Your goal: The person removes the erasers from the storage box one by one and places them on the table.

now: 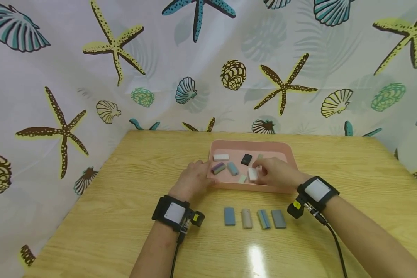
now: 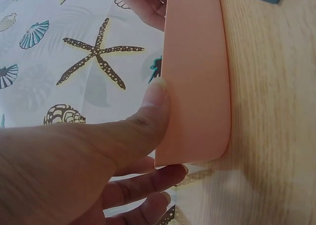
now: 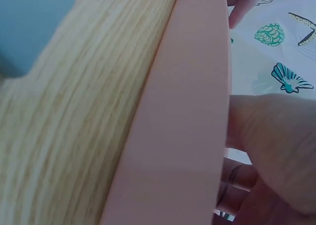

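A shallow pink tray stands at the middle of the table. My left hand holds its near left corner, thumb against the front wall and fingers round the side; the left wrist view shows the thumb tip at the rim. My right hand reaches over the tray's right part, thumb and index finger pinching a white eraser. In the right wrist view the tray's front wall hides the fingertips. Around it lie a black eraser, a blue one and a pale green piece.
Also in the tray are a long white block and a purple-tan block. In front, a row holds a blue block, a beige block, a striped blue block and a grey one. A patterned cloth hangs behind.
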`<state>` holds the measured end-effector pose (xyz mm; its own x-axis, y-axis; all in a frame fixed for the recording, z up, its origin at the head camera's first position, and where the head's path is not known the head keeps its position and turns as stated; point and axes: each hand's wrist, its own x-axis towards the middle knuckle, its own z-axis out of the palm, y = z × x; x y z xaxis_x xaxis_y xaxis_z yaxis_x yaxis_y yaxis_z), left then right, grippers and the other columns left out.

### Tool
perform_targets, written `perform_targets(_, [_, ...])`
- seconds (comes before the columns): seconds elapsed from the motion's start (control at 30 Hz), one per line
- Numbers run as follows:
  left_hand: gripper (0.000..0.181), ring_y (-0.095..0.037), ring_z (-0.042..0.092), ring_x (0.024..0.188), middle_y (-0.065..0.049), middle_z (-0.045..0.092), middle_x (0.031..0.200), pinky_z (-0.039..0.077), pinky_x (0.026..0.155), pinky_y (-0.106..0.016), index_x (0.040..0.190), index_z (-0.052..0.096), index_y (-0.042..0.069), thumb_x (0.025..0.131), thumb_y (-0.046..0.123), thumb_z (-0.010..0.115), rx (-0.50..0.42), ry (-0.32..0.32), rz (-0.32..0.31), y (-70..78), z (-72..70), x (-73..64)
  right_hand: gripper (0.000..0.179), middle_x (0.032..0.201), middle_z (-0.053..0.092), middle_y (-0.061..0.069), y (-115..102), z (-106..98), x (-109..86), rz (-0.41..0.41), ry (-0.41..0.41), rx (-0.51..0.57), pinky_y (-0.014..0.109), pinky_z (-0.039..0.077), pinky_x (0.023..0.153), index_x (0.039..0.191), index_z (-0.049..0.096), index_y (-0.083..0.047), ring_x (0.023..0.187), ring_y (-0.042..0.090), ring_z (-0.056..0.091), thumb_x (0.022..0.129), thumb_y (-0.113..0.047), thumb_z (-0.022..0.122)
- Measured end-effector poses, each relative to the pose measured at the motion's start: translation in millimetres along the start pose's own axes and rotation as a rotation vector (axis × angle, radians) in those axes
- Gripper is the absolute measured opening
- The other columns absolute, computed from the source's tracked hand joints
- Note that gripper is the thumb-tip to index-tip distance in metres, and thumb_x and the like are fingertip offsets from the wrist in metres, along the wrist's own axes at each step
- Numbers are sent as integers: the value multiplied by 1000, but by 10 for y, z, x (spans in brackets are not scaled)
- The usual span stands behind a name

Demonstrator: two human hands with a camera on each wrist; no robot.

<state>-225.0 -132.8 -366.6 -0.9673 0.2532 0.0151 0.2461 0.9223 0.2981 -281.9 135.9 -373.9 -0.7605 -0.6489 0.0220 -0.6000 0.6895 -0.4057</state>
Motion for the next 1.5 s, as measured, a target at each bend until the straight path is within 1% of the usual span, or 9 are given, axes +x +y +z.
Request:
perform_targets(0.23, [67, -17, 47, 92, -7, 55, 107, 44, 82, -37, 141, 33, 17, 84, 41, 61, -18, 10, 1, -16, 6, 5, 36, 69, 50, 0, -6, -138, -148, -33, 46, -21, 29, 39, 55, 112, 56, -6, 61, 14, 44, 82, -21, 69])
perform_targets(0.43, [68, -17, 47, 93, -8, 55, 107, 44, 84, -37, 141, 33, 17, 84, 41, 61, -25, 9, 14, -5, 4, -7, 37, 71, 51, -1, -53, -290, -324, -39, 69, -5, 29, 41, 55, 112, 56, -5, 64, 15, 46, 80, -15, 70])
perform_targets(0.63, [68, -17, 47, 90, -8, 56, 105, 44, 81, -36, 141, 33, 16, 84, 40, 62, -26, 16, 13, -14, -3, -4, 35, 73, 51, -1, -117, -376, -483, -48, 51, -22, 28, 42, 55, 110, 56, -12, 65, 15, 47, 79, -20, 71])
perform_targets(0.83, [67, -17, 46, 92, -9, 56, 108, 44, 84, -37, 140, 34, 15, 84, 40, 61, -33, -1, 6, -14, 7, 7, 30, 79, 52, -3, -154, -398, -712, -109, -12, -7, 25, 41, 54, 110, 56, -20, 66, 15, 48, 83, -24, 68])
perform_targets(0.93, [66, -17, 46, 92, -9, 56, 108, 44, 83, -37, 140, 34, 15, 84, 40, 61, -39, -1, 8, -11, 11, 4, 28, 80, 52, -3, -163, -380, -819, -143, -44, 0, 24, 41, 55, 108, 55, -21, 68, 14, 48, 83, -22, 68])
perform_targets(1.0, [66, -17, 47, 92, -9, 56, 107, 44, 83, -37, 140, 35, 14, 85, 39, 62, -35, 6, 19, -11, 7, 0, 28, 80, 52, -3, -170, -366, -887, -146, -69, 1, 24, 40, 55, 107, 55, -21, 69, 15, 48, 82, -23, 69])
perform_targets(1.17, [65, -19, 47, 97, -9, 55, 110, 43, 87, -39, 139, 34, 15, 85, 39, 61, -11, 12, 37, -3, -20, -19, 30, 82, 53, -3, -163, -338, -1034, -111, -139, 9, 24, 40, 55, 108, 56, -24, 70, 15, 49, 82, -26, 69])
perform_targets(1.37, [66, -21, 44, 100, -10, 51, 113, 42, 88, -40, 141, 32, 18, 86, 41, 59, -23, -14, 5, 3, -32, -35, 33, 83, 53, -3, -83, -270, -1120, -19, -224, 33, 26, 41, 57, 108, 56, -25, 73, 13, 49, 79, -29, 72])
perform_targets(1.5, [66, -20, 44, 95, -9, 50, 108, 42, 85, -39, 141, 31, 18, 86, 42, 57, -24, -30, -10, 9, -25, -34, 37, 81, 52, -2, -22, -204, -1160, -1, -244, 32, 26, 40, 56, 104, 55, -23, 72, 13, 48, 74, -33, 75])
